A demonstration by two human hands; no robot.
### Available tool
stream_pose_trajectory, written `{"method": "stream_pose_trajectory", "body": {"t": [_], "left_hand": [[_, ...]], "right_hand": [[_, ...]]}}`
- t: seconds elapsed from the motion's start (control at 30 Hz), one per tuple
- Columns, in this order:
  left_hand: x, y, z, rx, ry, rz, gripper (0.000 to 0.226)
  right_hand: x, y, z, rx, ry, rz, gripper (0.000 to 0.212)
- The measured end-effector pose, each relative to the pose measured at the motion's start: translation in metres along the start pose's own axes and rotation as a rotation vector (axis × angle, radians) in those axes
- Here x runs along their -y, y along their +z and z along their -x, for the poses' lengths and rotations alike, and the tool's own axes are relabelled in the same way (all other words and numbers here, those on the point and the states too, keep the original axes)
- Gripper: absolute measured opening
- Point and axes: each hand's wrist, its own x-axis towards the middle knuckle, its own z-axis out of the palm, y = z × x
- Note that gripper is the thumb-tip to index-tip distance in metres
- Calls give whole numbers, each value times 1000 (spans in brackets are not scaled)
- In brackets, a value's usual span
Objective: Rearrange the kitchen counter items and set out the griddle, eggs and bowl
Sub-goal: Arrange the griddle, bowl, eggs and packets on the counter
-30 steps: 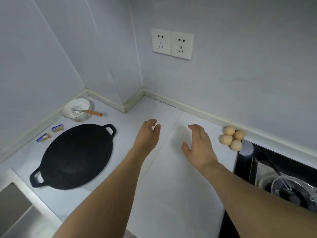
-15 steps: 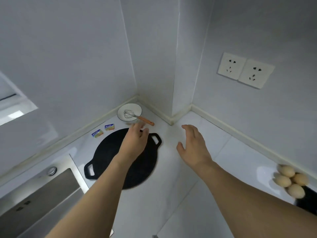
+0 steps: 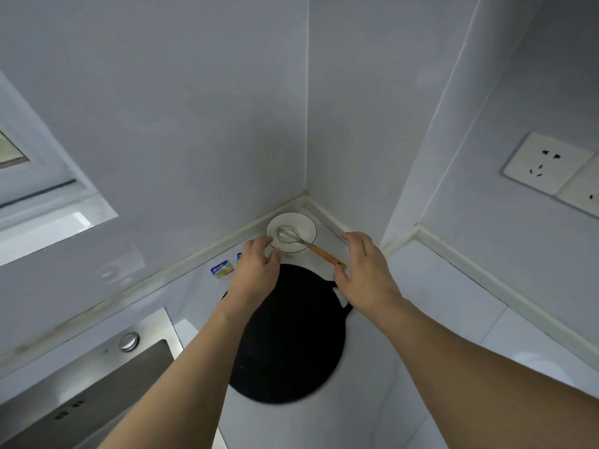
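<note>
**Both hands close on the bowl in the counter's far corner**

The black griddle lies flat on the counter, near the sink's edge. In the last second both hands have swung leftward from mid-counter to the white bowl in the far corner, whisk resting inside. Left hand and right hand flank it, fingers loosely spread, holding nothing. A lift looks imminent. The eggs are now out of view.
</note>
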Motion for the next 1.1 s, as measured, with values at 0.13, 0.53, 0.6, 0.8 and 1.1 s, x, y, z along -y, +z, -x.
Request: {"method": "stream_pose_trajectory", "body": {"t": [0.13, 0.53, 0.6, 0.8, 1.1], "left_hand": [[14, -2, -21, -21, -77, 24, 43], [47, 32, -102, 36, -448, 382, 55], [46, 39, -111, 46, -507, 452, 55], [56, 50, -129, 57, -522, 493, 54], [88, 16, -119, -71, -347, 41, 36]], "right_hand": [[7, 16, -24, 30, -1, 12, 55], [-1, 60, -80, 283, 114, 158, 54], [-3, 66, -91, 301, 162, 119, 52], [-7, 72, -131, 287, 218, 59, 49], [27, 99, -152, 178, -28, 34, 45]]}}
